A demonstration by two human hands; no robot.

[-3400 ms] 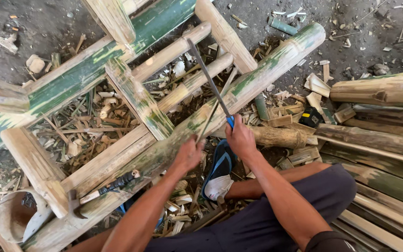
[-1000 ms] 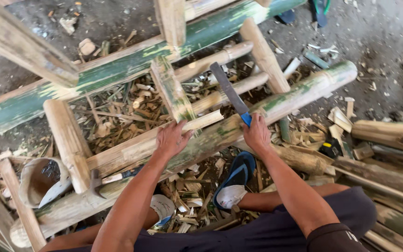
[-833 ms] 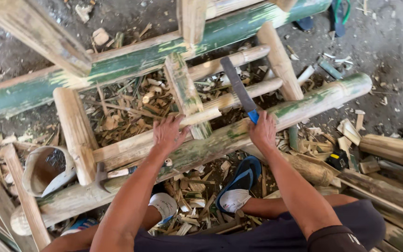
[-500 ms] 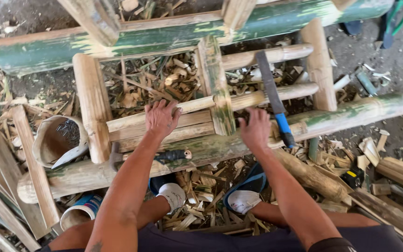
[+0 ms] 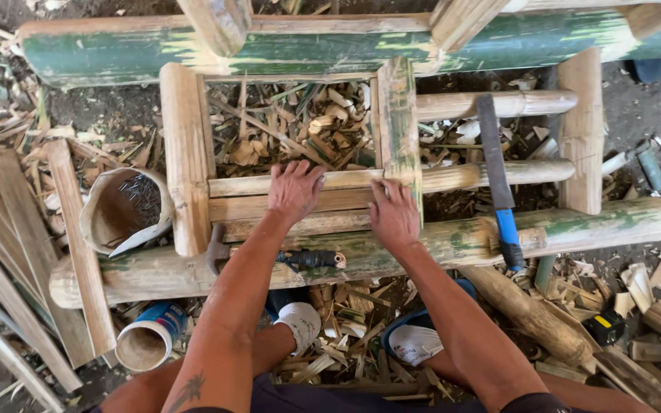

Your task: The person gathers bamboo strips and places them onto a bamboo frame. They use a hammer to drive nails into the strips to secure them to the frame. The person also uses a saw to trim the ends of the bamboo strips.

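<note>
Both my hands have slid left along the bamboo frame since half a second ago, and the right one has let go of the blue-handled blade. Going left to right: loose bamboo slats crowd the far left edge, then a cut bamboo cup of nails sits just beside the frame's left post, with a blue-banded tube below it on the floor. A hammer lies along the front pole, its head near the post and its dark grip under my left forearm. My left hand lies flat and open on the pale cross rails, fingers spread, gripping nothing. My right hand is also flat and open, fingertips touching the foot of the upright green slat. Beyond my hands, the opening between post and slat is filled with shavings. Further right the blade rests across the rails, well clear of my right hand, its handle on the front pole. Offcuts pile against the right edge
</note>
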